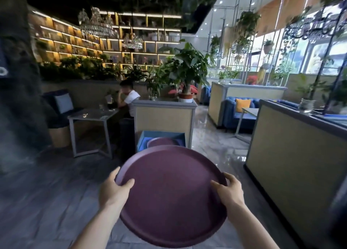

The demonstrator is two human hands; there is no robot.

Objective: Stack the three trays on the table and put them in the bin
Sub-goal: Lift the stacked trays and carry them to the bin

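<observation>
I hold a round purple tray in front of me, above the floor. My left hand grips its left rim with the thumb on top. My right hand grips its right rim the same way. Whether more trays lie stacked beneath it I cannot tell. Ahead on the floor stands a blue bin, open at the top, with another purple tray lying inside it. The held tray covers the near edge of the bin.
A beige partition with a potted plant stands right behind the bin. A long partition runs along the right. A grey table with a seated person is at the left. Tiled floor lies between.
</observation>
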